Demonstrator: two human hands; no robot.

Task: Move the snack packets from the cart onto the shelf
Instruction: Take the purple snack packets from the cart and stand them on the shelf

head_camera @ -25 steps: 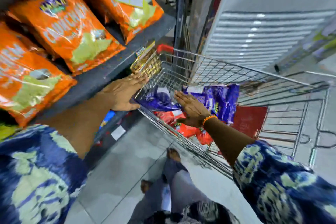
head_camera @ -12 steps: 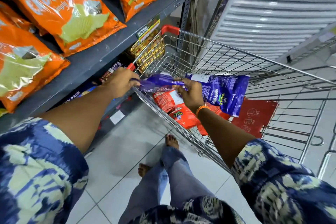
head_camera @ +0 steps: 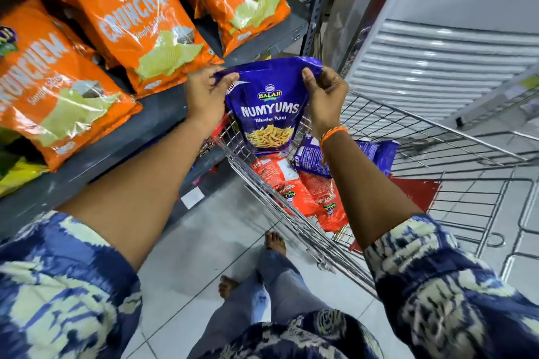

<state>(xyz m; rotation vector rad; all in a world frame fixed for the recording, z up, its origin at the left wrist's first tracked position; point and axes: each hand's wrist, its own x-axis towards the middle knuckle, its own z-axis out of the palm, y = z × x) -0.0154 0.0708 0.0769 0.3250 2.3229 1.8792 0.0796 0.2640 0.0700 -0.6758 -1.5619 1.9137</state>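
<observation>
Packet in hand: blue Numyums packet [head_camera: 269, 114] held upright above the cart's [head_camera: 408, 125] near corner, front facing the camera.
Left hand [head_camera: 205, 96]: grip clamped on the packet's top edge at 10 o'clock.
Right hand [head_camera: 325, 99]: grip pinched on the top edge at 2 o'clock — orange wristband [head_camera: 332, 134] below it.
Cart contents: second blue packet [head_camera: 376, 151] and red packets [head_camera: 306, 192] lying flat, at 6 o'clock of the held one.
Shelf [head_camera: 163, 114]: at 9 o'clock, carrying orange Crunchem bags [head_camera: 137, 23].
</observation>
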